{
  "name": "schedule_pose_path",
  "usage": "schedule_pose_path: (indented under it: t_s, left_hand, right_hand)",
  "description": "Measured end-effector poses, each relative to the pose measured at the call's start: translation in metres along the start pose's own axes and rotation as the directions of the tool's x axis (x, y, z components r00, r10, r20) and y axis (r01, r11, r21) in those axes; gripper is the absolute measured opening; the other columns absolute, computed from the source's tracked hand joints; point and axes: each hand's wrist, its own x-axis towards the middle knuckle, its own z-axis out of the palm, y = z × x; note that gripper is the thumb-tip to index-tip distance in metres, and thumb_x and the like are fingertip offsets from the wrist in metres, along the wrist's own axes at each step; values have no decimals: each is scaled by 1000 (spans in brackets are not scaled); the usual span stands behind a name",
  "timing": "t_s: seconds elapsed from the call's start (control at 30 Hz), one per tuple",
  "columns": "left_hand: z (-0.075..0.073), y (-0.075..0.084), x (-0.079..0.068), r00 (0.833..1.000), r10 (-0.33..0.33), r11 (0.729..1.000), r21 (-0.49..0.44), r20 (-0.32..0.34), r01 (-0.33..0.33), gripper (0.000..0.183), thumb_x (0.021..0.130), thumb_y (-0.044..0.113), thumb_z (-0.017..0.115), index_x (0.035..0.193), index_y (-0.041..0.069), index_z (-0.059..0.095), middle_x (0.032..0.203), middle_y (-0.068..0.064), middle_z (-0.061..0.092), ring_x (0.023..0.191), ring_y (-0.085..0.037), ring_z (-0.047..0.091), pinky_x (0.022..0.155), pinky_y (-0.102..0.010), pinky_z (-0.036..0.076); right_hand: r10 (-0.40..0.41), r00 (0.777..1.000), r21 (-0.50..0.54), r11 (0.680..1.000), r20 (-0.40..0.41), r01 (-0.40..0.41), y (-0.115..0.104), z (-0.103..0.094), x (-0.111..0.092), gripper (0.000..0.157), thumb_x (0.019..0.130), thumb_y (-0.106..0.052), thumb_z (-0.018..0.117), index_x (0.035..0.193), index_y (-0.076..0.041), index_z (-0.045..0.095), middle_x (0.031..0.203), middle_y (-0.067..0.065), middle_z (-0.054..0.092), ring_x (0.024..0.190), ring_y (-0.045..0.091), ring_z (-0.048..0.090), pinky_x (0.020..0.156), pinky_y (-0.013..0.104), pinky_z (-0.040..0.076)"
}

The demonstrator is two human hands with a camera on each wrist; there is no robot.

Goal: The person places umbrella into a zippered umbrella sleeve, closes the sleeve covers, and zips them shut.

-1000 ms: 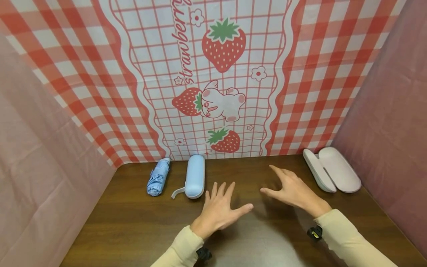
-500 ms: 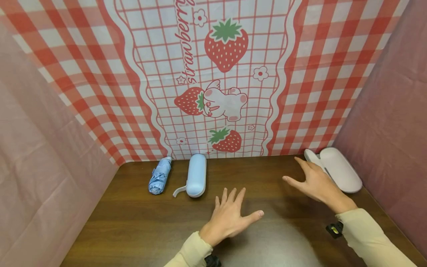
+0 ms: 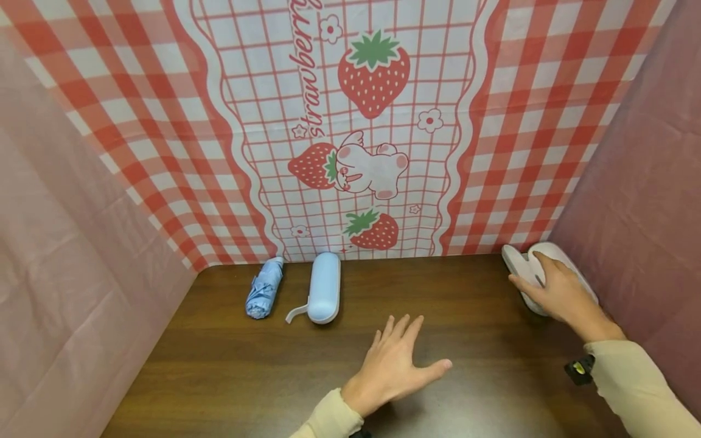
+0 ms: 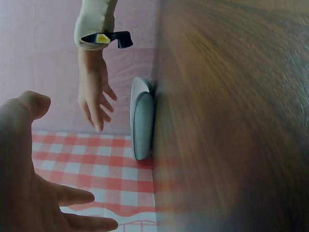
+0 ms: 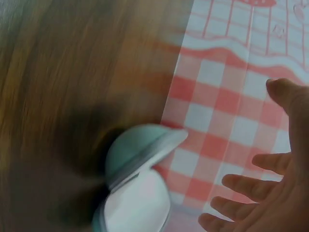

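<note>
An open glasses case (image 3: 516, 261), pale inside and grey-green outside, lies at the far right of the table. My right hand (image 3: 564, 295) is over it in the head view, hiding part of both halves. The left wrist view has that right hand (image 4: 92, 89) raised apart from the case (image 4: 143, 124), fingers loosely spread. Seen from the right wrist, the thumb and fingers are spread beside the open case (image 5: 137, 203) with nothing between them. My left hand (image 3: 390, 368) hovers over the front middle of the table, fingers spread and holding nothing.
A closed light blue case (image 3: 324, 289) with a strap stands left of centre. To its left lies a folded blue umbrella (image 3: 265, 289). A strawberry-printed checked cloth (image 3: 493, 152) rises behind the brown table (image 3: 230, 377), with pink cloth (image 3: 630, 201) at the sides.
My right hand has moved right until it is over the open glasses case. My left hand has shifted slightly right and nearer to me. The objects stay in place.
</note>
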Motion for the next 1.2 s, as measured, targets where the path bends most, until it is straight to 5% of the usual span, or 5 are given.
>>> schedule_pose_path:
  t_s: [0.43, 1.2]
  left_hand:
    - [6, 11, -3, 992, 88, 996, -4, -90, -89, 80, 90, 74, 56, 152, 24, 49, 150, -1, 55, 137, -22, 54, 102, -47, 53]
    - [14, 12, -4, 991, 76, 997, 26, -110, -73, 79, 88, 73, 59, 150, 24, 52, 144, 4, 60, 129, -18, 60, 95, -40, 56]
  right_hand:
    - [124, 991, -10, 992, -48, -124, 54, -9, 0, 75, 96, -29, 67, 142, 21, 36, 129, 51, 43, 114, 66, 42, 94, 75, 35]
    - [238, 968, -43, 971, 73, -235, 100, -8, -14, 52, 96, -9, 52, 132, 25, 36, 125, 55, 41, 107, 74, 41, 91, 77, 38]
